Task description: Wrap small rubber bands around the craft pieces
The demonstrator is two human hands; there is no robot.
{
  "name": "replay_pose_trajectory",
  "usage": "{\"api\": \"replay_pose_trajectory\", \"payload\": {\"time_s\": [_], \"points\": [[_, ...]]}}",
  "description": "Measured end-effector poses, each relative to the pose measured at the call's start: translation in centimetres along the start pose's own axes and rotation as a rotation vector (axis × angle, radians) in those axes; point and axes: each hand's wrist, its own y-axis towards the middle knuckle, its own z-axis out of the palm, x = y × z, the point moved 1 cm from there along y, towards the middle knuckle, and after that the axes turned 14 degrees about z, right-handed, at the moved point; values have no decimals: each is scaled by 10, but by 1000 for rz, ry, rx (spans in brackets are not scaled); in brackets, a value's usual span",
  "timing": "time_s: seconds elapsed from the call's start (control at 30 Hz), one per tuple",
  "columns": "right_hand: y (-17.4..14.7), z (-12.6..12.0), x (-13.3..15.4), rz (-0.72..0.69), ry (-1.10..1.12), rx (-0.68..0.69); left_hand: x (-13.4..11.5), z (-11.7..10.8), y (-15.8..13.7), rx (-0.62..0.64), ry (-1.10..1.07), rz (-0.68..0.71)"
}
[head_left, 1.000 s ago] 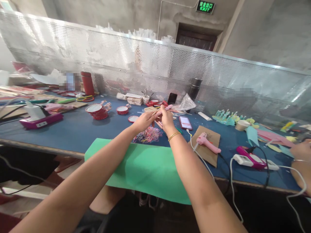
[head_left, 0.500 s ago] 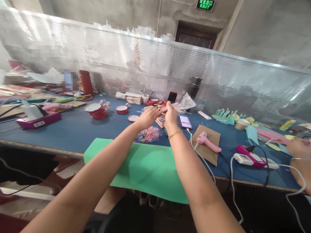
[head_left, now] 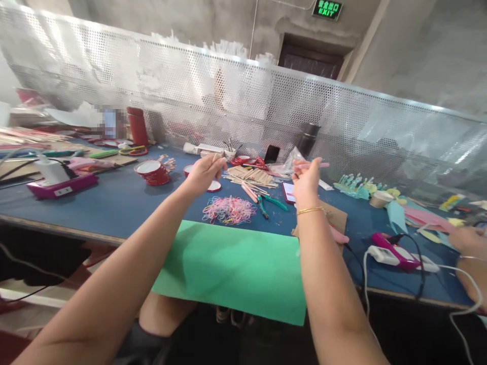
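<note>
My left hand (head_left: 206, 173) is raised over the blue table with its fingers curled together. Whatever it may hold is hidden or too small to name. To the right, my right hand (head_left: 306, 181) grips a slim pink pen-like stick (head_left: 323, 165) between thumb and fingers. Between and below the hands lies a heap of multicoloured rubber bands (head_left: 229, 210). Behind it are a pile of flat wooden sticks (head_left: 253, 176) and green-handled pliers (head_left: 274, 202). A green sheet (head_left: 236, 268) hangs over the table's front edge, under my forearms.
Red-rimmed round pieces (head_left: 152, 173) are stacked at left, near a purple power strip (head_left: 63, 186). A phone (head_left: 288, 192) and a pink glue gun (head_left: 338, 235) lie by my right arm. Another purple strip (head_left: 395, 251) and a co-worker's hand (head_left: 470, 241) are at right.
My hands were together over the wooden sticks and have moved apart, left hand leftward, right hand rightward with the pink stick. The rubber bands and wooden sticks are more exposed.
</note>
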Motion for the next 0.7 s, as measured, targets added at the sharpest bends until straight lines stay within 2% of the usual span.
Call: {"api": "replay_pose_trajectory", "payload": {"time_s": [0.07,0.2,0.37,0.43,0.53,0.6,0.7], "points": [[-14,15,-7,48,53,78,-8,2,5,-13,-57,-29],[-48,53,-19,-63,-1,279,-18,20,11,95,-106,-148],[-75,72,-33,-128,-85,574,-10,33,3,184,-308,-334],[-80,77,-39,-135,-109,645,-8,36,-1,201,-402,-375],[-82,85,-45,-186,-169,692,-5,39,-6,208,-529,-419],[-79,88,-47,-227,-207,665,-3,38,-7,173,-582,-458],[-72,86,-51,-263,-296,533,3,32,-6,-22,-596,-513]]}}
